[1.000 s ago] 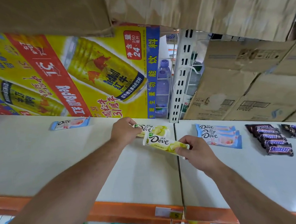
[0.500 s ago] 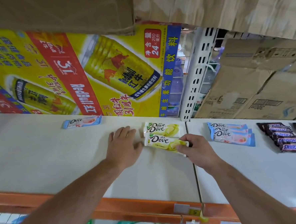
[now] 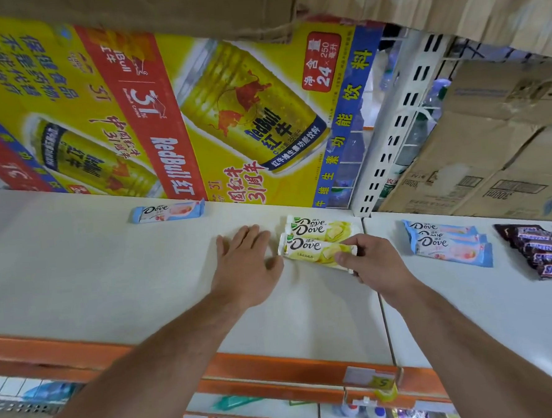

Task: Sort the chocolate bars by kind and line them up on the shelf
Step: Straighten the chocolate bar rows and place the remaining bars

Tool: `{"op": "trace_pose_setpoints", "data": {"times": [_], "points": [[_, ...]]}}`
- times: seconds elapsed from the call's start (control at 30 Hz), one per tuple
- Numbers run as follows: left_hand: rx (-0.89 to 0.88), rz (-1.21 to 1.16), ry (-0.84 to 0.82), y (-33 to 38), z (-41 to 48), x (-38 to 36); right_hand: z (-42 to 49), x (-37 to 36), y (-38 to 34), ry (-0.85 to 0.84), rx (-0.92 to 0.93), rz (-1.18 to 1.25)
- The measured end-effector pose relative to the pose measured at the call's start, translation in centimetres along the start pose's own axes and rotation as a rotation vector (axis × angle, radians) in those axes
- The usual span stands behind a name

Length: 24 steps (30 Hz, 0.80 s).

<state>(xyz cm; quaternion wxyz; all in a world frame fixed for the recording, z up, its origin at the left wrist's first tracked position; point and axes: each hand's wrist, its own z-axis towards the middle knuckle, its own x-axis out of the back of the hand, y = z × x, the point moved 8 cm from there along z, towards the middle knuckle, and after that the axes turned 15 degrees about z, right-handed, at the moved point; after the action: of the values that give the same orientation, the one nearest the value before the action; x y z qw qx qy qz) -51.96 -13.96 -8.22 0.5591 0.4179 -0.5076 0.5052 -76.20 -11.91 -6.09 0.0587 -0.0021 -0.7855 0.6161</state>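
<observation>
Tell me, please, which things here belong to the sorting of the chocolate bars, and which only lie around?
Belong to the job:
- front yellow bar, pinched by the right hand
- other yellow bars behind it
- pile of blue bars
- single blue bar, apart at the left
- brown bars
- shelf
- left hand, open

Only lying around:
- drink poster
- cardboard boxes
- price tag

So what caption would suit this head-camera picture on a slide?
Right hand pinches the front yellow Dove bar on the shelf, left hand spread open beside it.
</observation>
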Motion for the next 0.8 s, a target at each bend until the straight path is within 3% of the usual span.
{"op": "trace_pose_setpoints", "data": {"times": [0.4,0.6,0.8], "points": [[0.016,0.003,0.015,0.0,-0.1,0.4,1.7,0.3,-1.6,0.251,0.126,-0.434],[0.012,-0.001,0.013,0.1,-0.1,0.7,1.6,0.9,-1.5,0.274,0.147,-0.613],[0.025,-0.016,0.002,-0.1,-0.2,0.7,-0.1,-0.3,-2.5,0.282,0.403,-0.721]]}}
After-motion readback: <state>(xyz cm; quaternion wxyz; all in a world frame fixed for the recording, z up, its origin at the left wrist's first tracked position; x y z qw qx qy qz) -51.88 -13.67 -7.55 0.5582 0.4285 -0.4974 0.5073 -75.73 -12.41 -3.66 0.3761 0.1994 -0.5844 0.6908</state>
